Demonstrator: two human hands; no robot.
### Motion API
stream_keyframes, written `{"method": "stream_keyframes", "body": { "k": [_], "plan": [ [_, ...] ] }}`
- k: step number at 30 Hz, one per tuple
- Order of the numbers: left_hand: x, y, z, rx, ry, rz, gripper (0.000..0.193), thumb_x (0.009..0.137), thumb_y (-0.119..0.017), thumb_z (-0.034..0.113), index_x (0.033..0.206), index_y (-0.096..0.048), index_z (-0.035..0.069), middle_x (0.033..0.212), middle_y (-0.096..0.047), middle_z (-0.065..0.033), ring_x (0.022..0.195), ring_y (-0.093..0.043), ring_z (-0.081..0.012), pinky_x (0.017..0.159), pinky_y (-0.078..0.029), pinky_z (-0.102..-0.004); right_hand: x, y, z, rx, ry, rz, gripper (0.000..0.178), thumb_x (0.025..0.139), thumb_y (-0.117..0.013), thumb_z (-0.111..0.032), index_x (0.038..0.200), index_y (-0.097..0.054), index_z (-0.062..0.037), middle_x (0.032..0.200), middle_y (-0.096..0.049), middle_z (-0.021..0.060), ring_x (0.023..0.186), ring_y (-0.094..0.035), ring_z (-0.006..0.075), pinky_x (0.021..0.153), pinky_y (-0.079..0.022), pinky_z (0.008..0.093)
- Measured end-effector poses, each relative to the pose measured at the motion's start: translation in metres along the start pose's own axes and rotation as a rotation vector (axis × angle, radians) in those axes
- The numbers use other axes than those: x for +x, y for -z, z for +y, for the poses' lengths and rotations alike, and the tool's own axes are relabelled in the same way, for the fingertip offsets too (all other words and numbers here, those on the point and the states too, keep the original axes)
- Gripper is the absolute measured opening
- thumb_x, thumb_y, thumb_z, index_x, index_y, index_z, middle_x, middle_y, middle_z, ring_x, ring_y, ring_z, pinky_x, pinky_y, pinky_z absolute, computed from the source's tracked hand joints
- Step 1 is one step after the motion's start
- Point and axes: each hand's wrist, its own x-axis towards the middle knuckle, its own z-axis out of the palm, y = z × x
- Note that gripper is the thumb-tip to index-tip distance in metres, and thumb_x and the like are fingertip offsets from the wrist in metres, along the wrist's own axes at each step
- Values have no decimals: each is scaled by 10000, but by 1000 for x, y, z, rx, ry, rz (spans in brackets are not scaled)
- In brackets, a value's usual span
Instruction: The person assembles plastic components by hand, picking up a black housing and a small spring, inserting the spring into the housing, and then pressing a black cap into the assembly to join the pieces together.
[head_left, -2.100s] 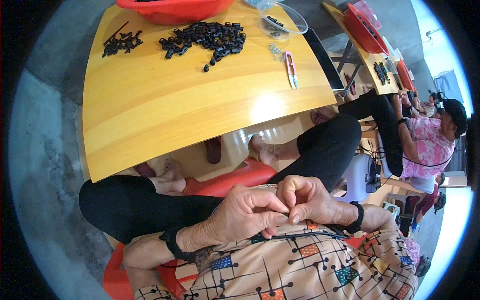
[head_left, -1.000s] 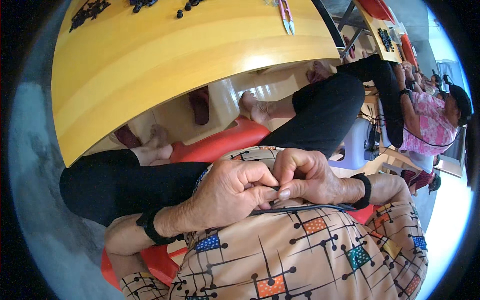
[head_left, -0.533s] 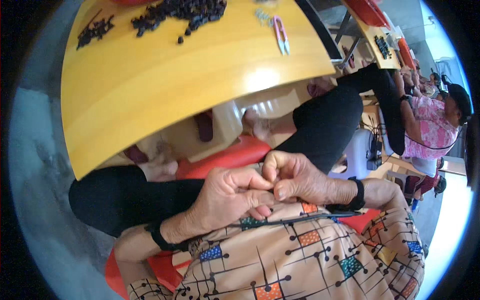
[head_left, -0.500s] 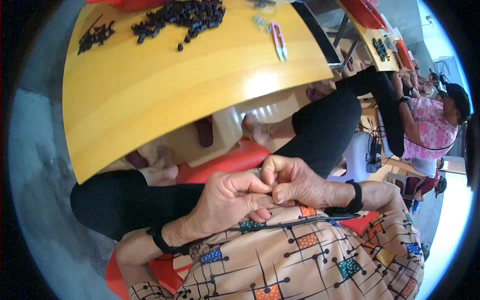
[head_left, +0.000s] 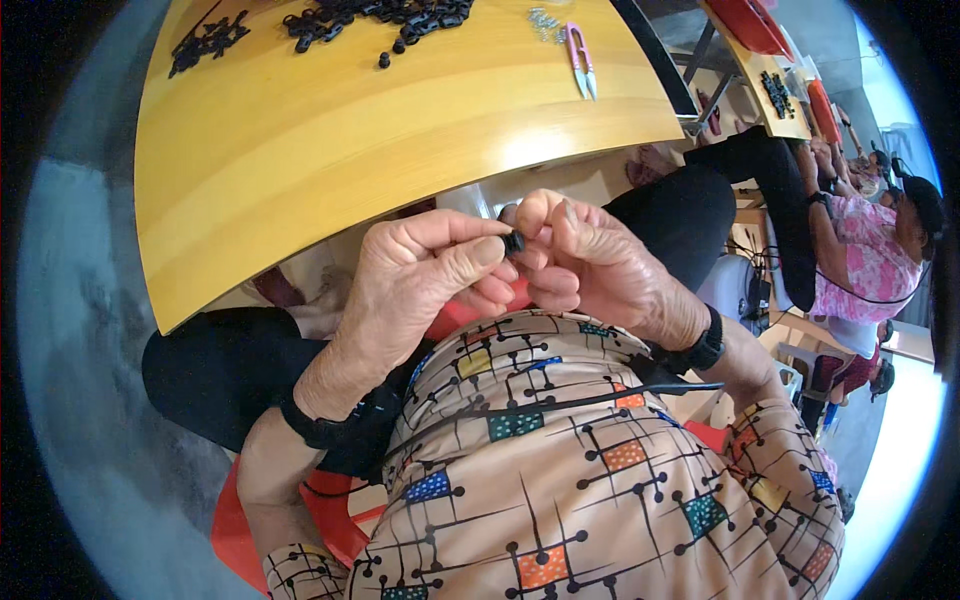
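My left hand (head_left: 405, 275) pinches a small black cylindrical piece (head_left: 513, 242) between thumb and index finger, held in front of my body just off the table's near edge. Close against it on the right, my right hand (head_left: 615, 260) has its thumb and fingers curled together in a pinch. Whatever lies between those fingertips is too small or hidden to make out. Beyond both hands, on the yellow table (head_left: 300, 190), is a pile of black plastic parts (head_left: 385, 18), with a single loose black piece (head_left: 384, 61) at its near side.
Pink-handled thread snips (head_left: 580, 62) lie at the table's right, beside small silvery pieces (head_left: 546, 25). A cluster of thin black parts (head_left: 208, 42) is at the far left. On the right, a person in a pink top (head_left: 870, 245) sits at another table bearing black parts (head_left: 776, 95).
Both hands have risen away from my lap toward the table edge. The black piece now shows between my left fingertips; before, the fingers hid what they held. The view has shifted slightly.
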Motion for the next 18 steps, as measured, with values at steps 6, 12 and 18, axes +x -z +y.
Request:
{"method": "stream_keyframes", "body": {
  "k": [6, 12, 18],
  "plan": [
    [-1, 5, -5, 40, 21, 52, 224, 845, -610, 138, 1016, -591, -6, 767, -649, -114, 609, -631, -136, 547, -538, -224, 2, 3, -2, -212, 154, 18, 142, 863, -595, -196, 936, -547, -83, 769, -553, -6, 577, -431, 43, 457, -321, 169],
    [2, 7, -7, -60, 95, 29, 206, 831, -626, 125, 992, -594, 0, 757, -647, -114, 601, -628, -134, 538, -536, -224, 5, -2, -1, -583, 271, 86, 149, 835, -600, -44, 969, -535, -42, 852, -622, 38, 726, -588, 75, 627, -476, 192],
    [0, 7, -13, -131, 136, 43, 206, 806, -655, 129, 951, -599, -6, 740, -638, -110, 573, -607, -119, 516, -530, -229, 4, -7, 1, -603, 290, 167, 118, 807, -608, 15, 908, -559, -18, 820, -623, 24, 747, -594, 71, 695, -492, 203]
  ]
}}
